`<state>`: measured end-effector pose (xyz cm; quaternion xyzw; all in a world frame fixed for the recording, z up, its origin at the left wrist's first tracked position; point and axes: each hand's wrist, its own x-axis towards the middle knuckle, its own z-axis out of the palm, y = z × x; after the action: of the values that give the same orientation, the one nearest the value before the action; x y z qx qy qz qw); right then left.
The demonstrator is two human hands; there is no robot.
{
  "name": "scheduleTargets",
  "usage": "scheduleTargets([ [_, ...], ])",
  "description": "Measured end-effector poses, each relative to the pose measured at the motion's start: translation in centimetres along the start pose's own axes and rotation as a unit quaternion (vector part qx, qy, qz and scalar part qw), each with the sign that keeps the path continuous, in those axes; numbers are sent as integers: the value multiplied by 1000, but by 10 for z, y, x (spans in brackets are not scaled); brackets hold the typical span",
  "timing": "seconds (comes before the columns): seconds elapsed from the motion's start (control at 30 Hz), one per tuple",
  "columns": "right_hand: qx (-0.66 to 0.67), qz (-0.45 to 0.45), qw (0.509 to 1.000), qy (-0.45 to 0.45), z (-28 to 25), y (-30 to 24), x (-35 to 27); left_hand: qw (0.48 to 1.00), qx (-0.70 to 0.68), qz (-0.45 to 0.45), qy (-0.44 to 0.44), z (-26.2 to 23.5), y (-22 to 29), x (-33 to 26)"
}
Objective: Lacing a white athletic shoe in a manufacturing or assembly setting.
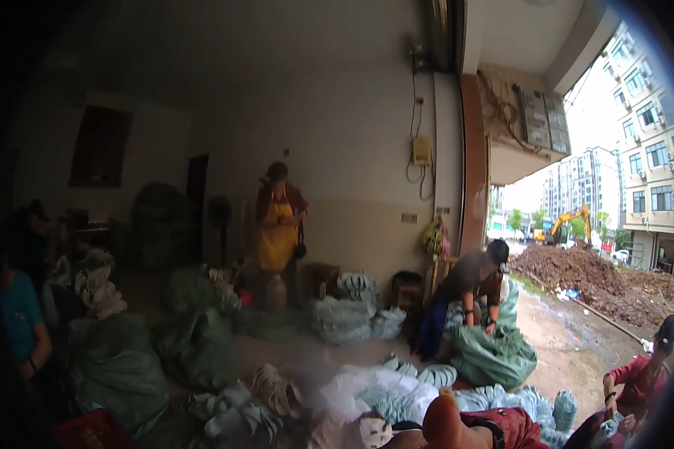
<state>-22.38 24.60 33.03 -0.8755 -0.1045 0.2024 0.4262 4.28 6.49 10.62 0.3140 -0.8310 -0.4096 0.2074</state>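
Observation:
At the lower edge, close up, is my right hand (443,420), bent at the wrist, with a dark band and a red patterned sleeve (517,425) behind it. Its fingers are too foreshortened and cut off to show whether they grip anything. Just left of it sits a small white rounded thing with dark marks (374,432); contact with the hand cannot be made out. Beyond lie a white plastic sheet or bag (344,389) and bundles of pale blue-green curved pieces (397,404). My left hand is out of view.
A person bends over a green woven sack (494,355); another sits at the lower right holding pale pieces. Someone in a yellow apron (277,238) stands by the wall. Full green sacks (120,367), loose curved pieces (236,411) and a red crate (90,432) occupy the left.

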Motion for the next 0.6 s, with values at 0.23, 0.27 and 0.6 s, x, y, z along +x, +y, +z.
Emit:
scheduleTargets([
  [0.23, 200, 4, 980, -10, 5, 95, 1, 979, -185, -71, -55, 136, -85, -8],
  [0.27, 224, 5, 974, -8, 10, 105, -2, 973, -206, -80, -65, 154, -89, -8],
  [0.6, 156, -73, 915, 365, 48, 201, -22, 942, -319, -61, 89, 159, 5, -38],
])
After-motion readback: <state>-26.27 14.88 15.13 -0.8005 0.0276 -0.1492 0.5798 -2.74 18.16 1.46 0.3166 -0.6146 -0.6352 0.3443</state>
